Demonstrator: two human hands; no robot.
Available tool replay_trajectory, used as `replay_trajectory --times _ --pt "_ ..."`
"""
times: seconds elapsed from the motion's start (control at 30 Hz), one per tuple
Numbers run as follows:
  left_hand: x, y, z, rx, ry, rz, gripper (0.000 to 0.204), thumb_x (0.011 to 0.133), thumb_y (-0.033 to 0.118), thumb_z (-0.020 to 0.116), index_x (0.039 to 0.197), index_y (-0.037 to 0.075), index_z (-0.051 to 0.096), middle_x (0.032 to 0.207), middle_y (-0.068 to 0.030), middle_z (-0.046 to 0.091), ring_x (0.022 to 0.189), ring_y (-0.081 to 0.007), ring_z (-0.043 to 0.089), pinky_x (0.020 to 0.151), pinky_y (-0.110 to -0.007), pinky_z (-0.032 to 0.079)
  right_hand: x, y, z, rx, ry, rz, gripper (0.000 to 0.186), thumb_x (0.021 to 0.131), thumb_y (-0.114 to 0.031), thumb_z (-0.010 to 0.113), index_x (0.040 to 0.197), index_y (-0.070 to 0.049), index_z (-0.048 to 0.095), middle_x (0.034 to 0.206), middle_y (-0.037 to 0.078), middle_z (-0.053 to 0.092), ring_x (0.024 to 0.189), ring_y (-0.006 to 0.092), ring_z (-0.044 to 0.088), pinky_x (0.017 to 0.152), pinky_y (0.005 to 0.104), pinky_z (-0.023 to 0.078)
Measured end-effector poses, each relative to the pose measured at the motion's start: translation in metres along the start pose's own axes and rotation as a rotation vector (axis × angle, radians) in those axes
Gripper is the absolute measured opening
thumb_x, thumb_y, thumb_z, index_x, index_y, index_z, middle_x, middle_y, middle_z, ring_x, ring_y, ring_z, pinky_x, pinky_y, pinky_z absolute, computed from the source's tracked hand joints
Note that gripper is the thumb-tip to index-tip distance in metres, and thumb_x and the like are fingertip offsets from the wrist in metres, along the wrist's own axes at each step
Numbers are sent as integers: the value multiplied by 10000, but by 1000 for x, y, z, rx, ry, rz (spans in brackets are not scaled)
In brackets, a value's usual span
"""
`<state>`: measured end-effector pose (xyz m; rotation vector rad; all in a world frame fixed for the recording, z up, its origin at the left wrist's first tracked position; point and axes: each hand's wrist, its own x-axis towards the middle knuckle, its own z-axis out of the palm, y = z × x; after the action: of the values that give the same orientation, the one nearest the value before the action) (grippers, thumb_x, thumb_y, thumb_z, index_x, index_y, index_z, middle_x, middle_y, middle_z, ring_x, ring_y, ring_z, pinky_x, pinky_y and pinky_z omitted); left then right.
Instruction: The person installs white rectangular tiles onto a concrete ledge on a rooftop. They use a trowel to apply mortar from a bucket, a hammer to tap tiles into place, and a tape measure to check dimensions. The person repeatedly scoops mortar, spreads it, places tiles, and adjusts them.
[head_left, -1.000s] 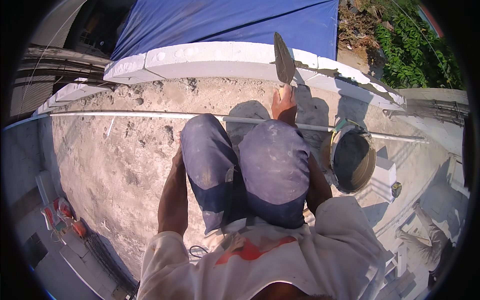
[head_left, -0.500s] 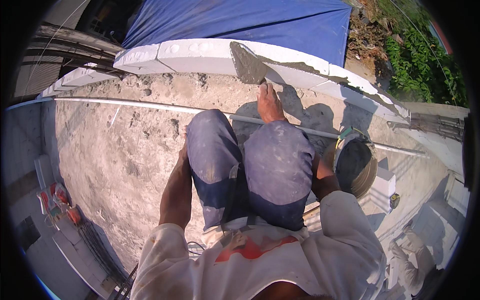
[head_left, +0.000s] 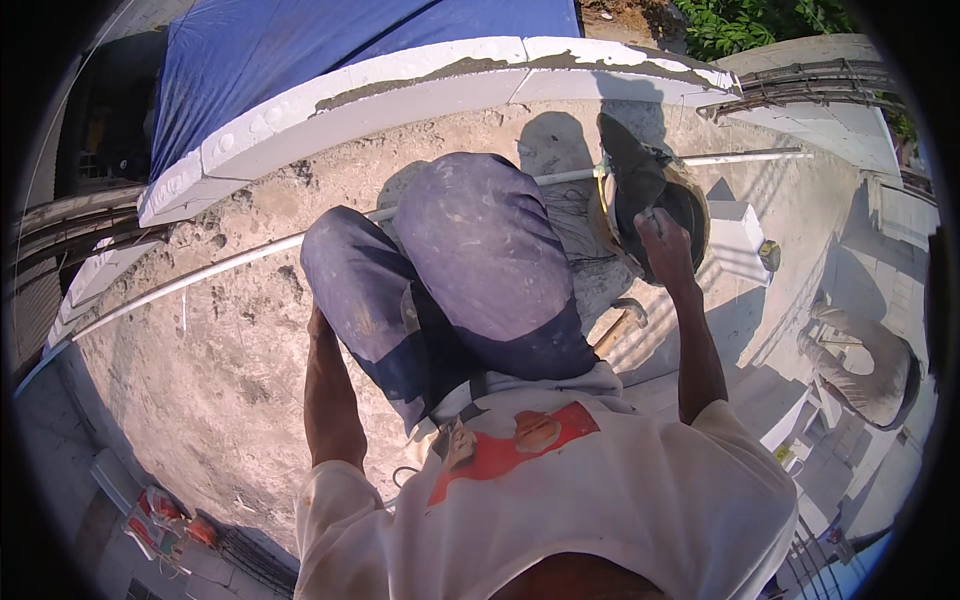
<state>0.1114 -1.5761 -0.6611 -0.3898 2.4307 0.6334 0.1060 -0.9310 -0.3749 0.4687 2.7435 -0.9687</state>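
My right hand (head_left: 668,245) is closed around the handle of a trowel (head_left: 630,165). The trowel's dark blade lies over the mouth of a round bucket (head_left: 702,225), which has a dark inside. Left of my bent knees, my left forearm (head_left: 333,410) reaches forward; the hand is hidden by my leg, so its fingers do not show. In front runs a low wall of white blocks (head_left: 270,150), with a strip of grey wet mortar (head_left: 430,78) along part of its top.
A white pipe (head_left: 225,257) crosses the rough concrete floor (head_left: 230,350). Right of the bucket are a white block (head_left: 735,238) and a yellow-black tape measure (head_left: 769,255). A wooden-handled tool with a curved head (head_left: 628,308) lies nearer me. Another person (head_left: 865,370) is at the far right.
My right hand has carried the trowel from the wall top back and right to the bucket. The view has swung right, and more mortar shows on the wall's left part.
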Motion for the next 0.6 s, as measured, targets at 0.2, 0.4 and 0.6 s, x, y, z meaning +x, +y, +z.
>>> replay_trajectory --times 0.2,0.4,0.6 --pt "8 -1 -14 47 -33 23 711 955 359 659 1549 59 408 1573 -355 335 1477 -594 189 1224 -587 253 -16 97 -51 -610 -49 264 403 960 -392 698 938 11 700 954 248 743 972 435 726 798 523 549" --pt "15 15 -13 64 -67 55 707 959 362 651 1558 80 402 1586 -356 312 1484 -609 155 1229 -601 237 12 158 -2 -666 -75 120 352 947 -350 720 919 0 699 812 189 720 743 354 704 657 491 539" --pt "14 4 -18 76 -69 27 704 964 365 643 1567 101 396 1599 -357 289 1492 -624 120 1234 -615 221 -49 91 -30 442 -209 636 349 1048 -346 606 878 -47 665 553 -48 416 379 41 300 354 261 232"
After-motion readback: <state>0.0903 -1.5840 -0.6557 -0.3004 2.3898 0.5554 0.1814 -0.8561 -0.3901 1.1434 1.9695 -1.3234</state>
